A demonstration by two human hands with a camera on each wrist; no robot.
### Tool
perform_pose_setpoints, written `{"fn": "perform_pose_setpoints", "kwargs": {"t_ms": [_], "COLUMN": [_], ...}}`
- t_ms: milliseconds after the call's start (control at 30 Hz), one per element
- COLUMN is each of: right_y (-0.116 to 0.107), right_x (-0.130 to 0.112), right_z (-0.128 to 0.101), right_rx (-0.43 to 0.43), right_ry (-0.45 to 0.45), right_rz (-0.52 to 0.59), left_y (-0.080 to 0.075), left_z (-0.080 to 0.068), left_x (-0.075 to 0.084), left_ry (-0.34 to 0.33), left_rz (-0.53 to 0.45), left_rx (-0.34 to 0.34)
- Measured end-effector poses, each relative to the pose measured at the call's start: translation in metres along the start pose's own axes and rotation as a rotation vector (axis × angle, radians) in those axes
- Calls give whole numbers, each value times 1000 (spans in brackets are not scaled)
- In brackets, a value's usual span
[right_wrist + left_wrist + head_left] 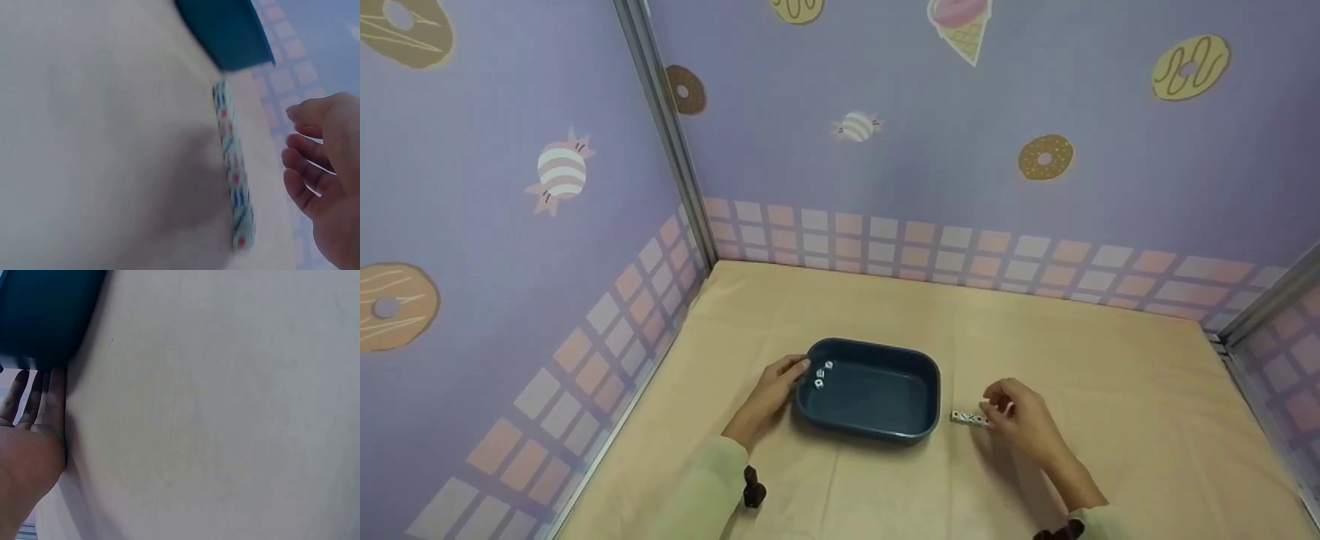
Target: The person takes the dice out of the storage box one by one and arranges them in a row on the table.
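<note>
- Against the near-left corner of the dark blue tray [877, 431], the left hand [775, 391] rests with its fingers laid along the tray's outer wall; the left wrist view shows the fingers [42, 396] straight and side by side, clamped on nothing.
- Just beyond those fingertips, inside the tray, lie three white dice [823, 373], bunched near its left wall.
- Right of the tray, between it and the right hand [1020, 416], a short row of dice [970, 418] lies on the beige tablecloth [1110, 375]; the row is touching neither the tray nor, as far as can be told, the hand.
- From the right hand the row lies directly on its fingertip side, toward the tray. Its long axis runs from the tray's corner toward the hand, as the right wrist view shows [233, 174].
- The right hand hovers just beside the row's near end, fingers [301, 169] loosely curled and apart, holding nothing. It is far nearer the row than the left hand.
- Counted: one tray, three dice in it, one row outside; the number of dice in the row is too blurred to tell.
</note>
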State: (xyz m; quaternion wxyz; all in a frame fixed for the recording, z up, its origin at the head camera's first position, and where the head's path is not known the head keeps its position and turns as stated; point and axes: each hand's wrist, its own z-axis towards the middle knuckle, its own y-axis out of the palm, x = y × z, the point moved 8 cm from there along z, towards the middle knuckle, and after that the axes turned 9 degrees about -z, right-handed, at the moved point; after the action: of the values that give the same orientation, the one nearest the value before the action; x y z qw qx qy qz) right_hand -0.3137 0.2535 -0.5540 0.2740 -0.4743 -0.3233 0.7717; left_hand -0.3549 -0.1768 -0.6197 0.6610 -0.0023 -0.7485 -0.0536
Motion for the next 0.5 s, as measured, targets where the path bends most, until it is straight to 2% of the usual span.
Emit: {"fn": "perform_pose_setpoints", "kwargs": {"t_ms": [133, 300, 400, 500], "right_y": [18, 48, 68, 85], "right_x": [-40, -85, -103, -121], "right_z": [24, 47, 58, 70], "right_rx": [51, 54, 32, 8], "right_ry": [-118, -208, -197, -145], "right_rz": [70, 166, 246, 347], "left_y": [1, 1, 2, 0], "left_z": [-1, 0, 1, 1], "left_x": [0, -4, -4, -3], "left_ry": [8, -33, -56, -64], "left_rz": [-12, -66, -79, -70], "left_rx": [-5, -17, -23, -11]}}
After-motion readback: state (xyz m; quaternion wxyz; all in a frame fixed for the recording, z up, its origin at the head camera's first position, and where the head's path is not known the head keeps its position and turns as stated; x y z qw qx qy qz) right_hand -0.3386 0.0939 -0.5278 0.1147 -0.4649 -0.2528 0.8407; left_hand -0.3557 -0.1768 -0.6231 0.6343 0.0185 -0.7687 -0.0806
